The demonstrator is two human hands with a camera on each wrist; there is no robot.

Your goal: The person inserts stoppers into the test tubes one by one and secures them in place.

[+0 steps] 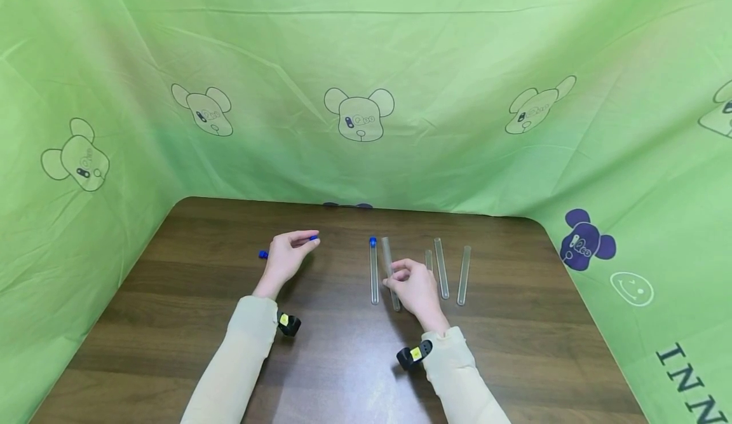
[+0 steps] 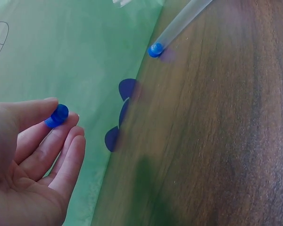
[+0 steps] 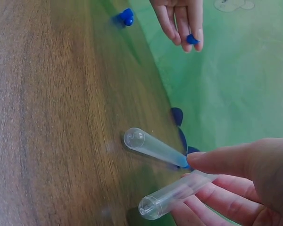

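My left hand [image 1: 286,255] is raised over the left part of the table, pinching a small blue cap [image 2: 60,114] between thumb and fingertips. To the right, my right hand [image 1: 415,287] grips a clear test tube [image 3: 172,195] with the thumb on one side and fingers on the other. The rounded bottom of that tube points back toward the wearer. Just left of it lies another test tube [image 1: 374,274] with a blue cap [image 2: 155,50] on its far end. Loose blue cap pieces [image 3: 127,18] rest on the table beside my left hand.
Right of my right hand, clear test tubes [image 1: 441,271] lie on the brown wooden table [image 1: 337,360], one partly hidden by that hand. A green printed cloth [image 1: 366,49] hangs around the table's back and sides.
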